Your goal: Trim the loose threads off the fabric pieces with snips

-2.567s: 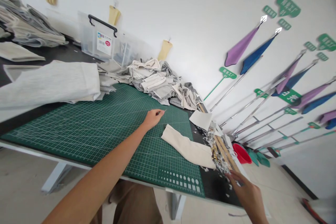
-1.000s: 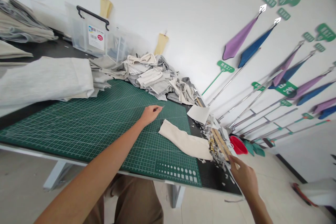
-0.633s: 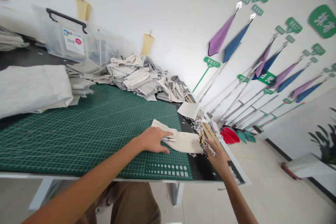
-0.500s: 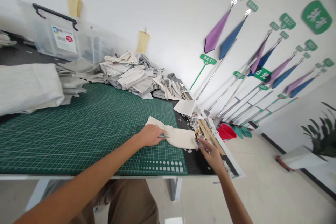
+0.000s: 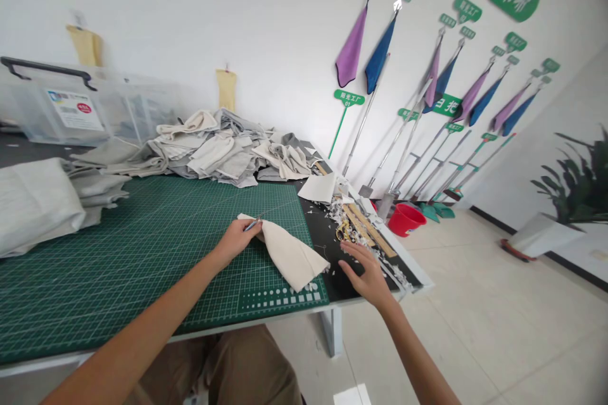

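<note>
With the left hand point(image 5: 235, 240), pinches the far-left end of a cream cloth strip point(image 5: 289, 253) between thumb and fingers pressed together, and grips in the same hand a slim metal-tipped tool point(image 5: 251, 224); too small to tell whether snips or tweezers. Holds the cloth by one end, apparently to raise that part while letting the wider end drape over the green cutting mat point(image 5: 166, 253), near its right edge.

Taking the cloth as the clock's centre and twelve as away from the body, holds the right hand point(image 5: 368, 272) at about four o'clock, with fingers spread and nothing visible in the grasp. Has those fingertips just beside gold-handled scissors point(image 5: 342, 231) at two o'clock; cannot tell whether touching.

Farther along, has wooden strips point(image 5: 375, 234) at two to three o'clock on the table point(image 5: 317, 223), beside pale shreds point(image 5: 338, 207), perhaps set off the mat to leave its ruled surface for cloth. Has a heap of folded cloth point(image 5: 228, 152) at eleven o'clock and a white cloth stack point(image 5: 38, 202) at nine to ten, probably ranged around the mat to stay within reach. Beyond these, at ten o'clock, shows a clear lidded bin point(image 5: 71, 107).
</note>
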Demonstrator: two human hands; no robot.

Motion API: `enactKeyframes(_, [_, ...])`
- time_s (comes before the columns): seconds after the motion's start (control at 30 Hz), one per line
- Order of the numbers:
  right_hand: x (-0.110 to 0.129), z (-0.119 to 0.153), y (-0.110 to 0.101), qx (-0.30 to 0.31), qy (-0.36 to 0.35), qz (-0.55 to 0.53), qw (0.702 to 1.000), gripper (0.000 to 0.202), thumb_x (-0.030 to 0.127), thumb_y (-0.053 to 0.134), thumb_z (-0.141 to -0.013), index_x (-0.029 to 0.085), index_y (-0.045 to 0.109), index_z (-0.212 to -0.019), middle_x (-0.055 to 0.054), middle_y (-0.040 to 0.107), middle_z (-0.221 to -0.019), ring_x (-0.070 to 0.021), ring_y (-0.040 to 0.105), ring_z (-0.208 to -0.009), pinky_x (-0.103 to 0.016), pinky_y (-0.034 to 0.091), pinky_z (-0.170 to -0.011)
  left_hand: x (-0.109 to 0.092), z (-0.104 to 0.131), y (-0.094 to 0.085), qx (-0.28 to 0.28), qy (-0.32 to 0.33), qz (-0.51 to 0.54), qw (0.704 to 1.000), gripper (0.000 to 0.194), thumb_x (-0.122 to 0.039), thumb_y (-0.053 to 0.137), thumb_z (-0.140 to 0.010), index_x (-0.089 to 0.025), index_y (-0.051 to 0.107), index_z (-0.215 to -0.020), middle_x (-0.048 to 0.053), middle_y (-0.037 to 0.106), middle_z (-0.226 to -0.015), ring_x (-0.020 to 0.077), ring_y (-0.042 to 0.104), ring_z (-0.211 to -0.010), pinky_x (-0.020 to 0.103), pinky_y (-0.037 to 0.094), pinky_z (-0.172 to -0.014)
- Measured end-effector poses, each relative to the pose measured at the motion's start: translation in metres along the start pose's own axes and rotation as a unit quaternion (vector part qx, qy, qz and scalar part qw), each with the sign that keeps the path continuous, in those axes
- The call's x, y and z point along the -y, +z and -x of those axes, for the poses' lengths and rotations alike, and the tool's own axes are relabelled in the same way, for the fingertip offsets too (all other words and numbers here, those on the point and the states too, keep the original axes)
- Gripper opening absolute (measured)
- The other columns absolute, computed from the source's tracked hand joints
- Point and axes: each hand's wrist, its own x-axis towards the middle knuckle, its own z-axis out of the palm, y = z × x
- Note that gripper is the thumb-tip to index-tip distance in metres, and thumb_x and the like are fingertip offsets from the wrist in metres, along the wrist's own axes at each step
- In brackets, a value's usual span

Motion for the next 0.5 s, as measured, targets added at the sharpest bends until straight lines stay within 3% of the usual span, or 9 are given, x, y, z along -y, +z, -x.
enactKeyframes(0.13, [0.052,-0.001,0.004,0.094,-0.071,0.018,0.993,0.073,0.048,0.069,-0.079,0.025,0.041,-0.143,-0.01,0.045,-0.146,-0.0278,0.041,-0.134,-0.054,0.026,-0.116,-0.009,-0.012,0.01,-0.034,-0.019,0.013,0.999,0.044,-0.054,0.053,-0.08,-0.016,0.057,-0.059,-0.004,0.042,-0.05,0.0119,0.036,-0.05,0.023,0.025,-0.047])
enactKeyframes(0.2, [0.071,-0.006,0.015,0.108,-0.098,0.022,0.989,0.083,0.051,0.072,-0.075,0.024,0.037,-0.145,-0.011,0.041,-0.148,-0.0292,0.039,-0.135,-0.054,0.026,-0.115,-0.021,-0.021,0.016,-0.045,-0.017,0.014,0.999,0.045,-0.056,0.054,-0.079,-0.016,0.056,-0.057,-0.004,0.04,-0.051,0.0115,0.034,-0.051,0.023,0.023,-0.048])
enactKeyframes(0.27, [0.078,-0.013,0.029,0.099,-0.109,0.024,0.989,0.071,0.043,0.07,-0.079,0.025,0.042,-0.142,-0.01,0.045,-0.145,-0.0282,0.043,-0.132,-0.052,0.031,-0.112,-0.039,-0.032,0.022,-0.047,-0.003,0.014,0.999,0.045,-0.056,0.055,-0.078,-0.016,0.055,-0.057,-0.005,0.039,-0.053,0.0111,0.033,-0.053,0.023,0.022,-0.049])
enactKeyframes(0.37, [0.07,-0.026,0.048,0.077,-0.1,0.022,0.992,0.03,0.022,0.057,-0.09,0.026,0.062,-0.119,-0.006,0.06,-0.127,-0.0229,0.054,-0.119,-0.044,0.042,-0.104,-0.068,-0.048,0.029,-0.044,0.029,0.007,0.999,0.045,-0.055,0.056,-0.077,-0.016,0.051,-0.055,-0.005,0.036,-0.054,0.0109,0.033,-0.055,0.023,0.022,-0.05])
enactKeyframes(0.43, [0.059,-0.033,0.052,0.066,-0.086,0.02,0.994,0.023,0.017,0.051,-0.092,0.025,0.067,-0.105,-0.005,0.065,-0.118,-0.0211,0.058,-0.112,-0.041,0.045,-0.099,-0.084,-0.057,0.034,-0.041,0.05,0.002,0.998,0.045,-0.054,0.056,-0.077,-0.017,0.05,-0.054,-0.005,0.036,-0.054,0.0108,0.034,-0.056,0.023,0.022,-0.05])
enactKeyframes(0.5, [0.053,-0.038,0.049,0.052,-0.071,0.019,0.996,0.025,0.024,0.055,-0.091,0.023,0.064,-0.115,-0.008,0.061,-0.125,-0.0231,0.056,-0.117,-0.042,0.045,-0.101,-0.096,-0.066,0.039,-0.039,0.065,-0.002,0.997,0.044,-0.054,0.054,-0.079,-0.017,0.051,-0.056,-0.005,0.037,-0.054,0.0106,0.034,-0.055,0.023,0.023,-0.05])
